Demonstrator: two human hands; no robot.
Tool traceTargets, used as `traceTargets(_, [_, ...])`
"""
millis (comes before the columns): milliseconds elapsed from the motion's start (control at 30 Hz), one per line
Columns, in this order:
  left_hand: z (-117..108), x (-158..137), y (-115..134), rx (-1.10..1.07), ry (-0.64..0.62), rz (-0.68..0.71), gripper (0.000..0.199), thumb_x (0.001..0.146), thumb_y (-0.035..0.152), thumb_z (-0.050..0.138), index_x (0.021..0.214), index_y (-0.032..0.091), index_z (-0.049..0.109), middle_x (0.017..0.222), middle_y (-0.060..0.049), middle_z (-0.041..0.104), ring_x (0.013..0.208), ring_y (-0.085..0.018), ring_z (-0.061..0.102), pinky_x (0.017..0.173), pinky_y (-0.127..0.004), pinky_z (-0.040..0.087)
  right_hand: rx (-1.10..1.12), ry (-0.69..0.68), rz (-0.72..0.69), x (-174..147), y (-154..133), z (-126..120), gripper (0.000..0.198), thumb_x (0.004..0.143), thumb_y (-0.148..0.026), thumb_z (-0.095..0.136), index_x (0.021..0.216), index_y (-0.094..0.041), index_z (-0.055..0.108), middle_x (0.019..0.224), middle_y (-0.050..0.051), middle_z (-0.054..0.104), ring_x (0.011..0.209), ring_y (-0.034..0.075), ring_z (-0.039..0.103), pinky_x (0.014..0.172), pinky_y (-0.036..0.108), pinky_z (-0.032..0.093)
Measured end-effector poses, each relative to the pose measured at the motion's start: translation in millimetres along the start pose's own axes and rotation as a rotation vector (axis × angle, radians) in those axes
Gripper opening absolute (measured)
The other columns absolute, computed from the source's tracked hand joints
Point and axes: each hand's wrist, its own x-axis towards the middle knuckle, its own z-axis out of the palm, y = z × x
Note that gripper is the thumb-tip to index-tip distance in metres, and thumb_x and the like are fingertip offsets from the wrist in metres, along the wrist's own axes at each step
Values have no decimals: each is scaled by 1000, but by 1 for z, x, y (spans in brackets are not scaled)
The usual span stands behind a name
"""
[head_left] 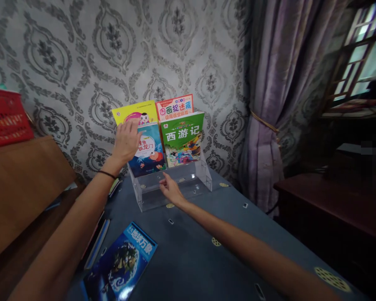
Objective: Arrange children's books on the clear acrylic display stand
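Note:
A clear display rack (172, 190) holds several picture books in two rows. My left hand (127, 140) lies flat against the upper left part of a blue book (150, 152) in the front row, its fingers stretched out. My right hand (172, 189) is by the front of the rack, just under that book's lower edge. Its fingers are partly bent and apart, with nothing visible in them. Beside the blue book stands a green book (184, 138). Behind these two are a yellow book (134, 109) and a red-edged book (175, 105).
Another blue book (122, 263) with a globe cover lies on the dark table cloth (188, 255). More books (97, 242) are at the table's left edge, near a brown box (28, 184) and a red basket (8, 119). A patterned wall stands behind; a curtain (269, 83) hangs right.

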Motion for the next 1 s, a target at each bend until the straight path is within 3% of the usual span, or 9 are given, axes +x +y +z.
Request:
traceTargets(133, [7,-56,-14,-140,151,-242,49,96,19,41,145,15,36,146,-17,46,141,-27,40,120,-46,31,66,21,28,11,6,-11,66,76,-14,54,142,-17,50,98,7,73,92,24,67,92,41,52])
traceTargets(267, [29,-101,-16,-265,239,-404,48,97,21,39,145,17,34,147,-17,45,143,-25,38,122,-45,31,162,0,69,26,5,-15,68,77,-21,52,144,-16,45,85,4,71,79,23,69,69,34,56])
traceTargets(367, [52,-121,-17,-422,250,-499,49,95,20,41,144,15,36,147,-18,45,143,-27,39,122,-48,29,216,-13,106,31,4,-14,72,75,-24,49,146,-14,40,81,3,69,69,19,67,58,29,53])
traceTargets(567, [98,-141,-28,-816,160,-827,55,89,16,47,143,11,40,148,-20,48,139,-29,46,119,-49,33,247,-27,126,26,0,-11,77,68,-36,54,141,-17,42,77,-1,67,60,16,63,54,26,49])
traceTargets(733, [121,-147,-23,-894,129,-833,58,84,15,52,142,12,48,145,-18,55,136,-28,50,119,-46,34,296,-5,190,24,-3,-13,85,62,-41,65,140,-15,43,75,0,68,59,18,64,53,27,48])
traceTargets(1000, [127,-155,-19,-949,127,-749,67,85,13,48,151,12,38,153,-17,46,145,-27,39,125,-46,23,218,-24,173,8,8,-10,87,65,-50,76,140,-16,48,83,6,72,65,21,67,55,31,49])
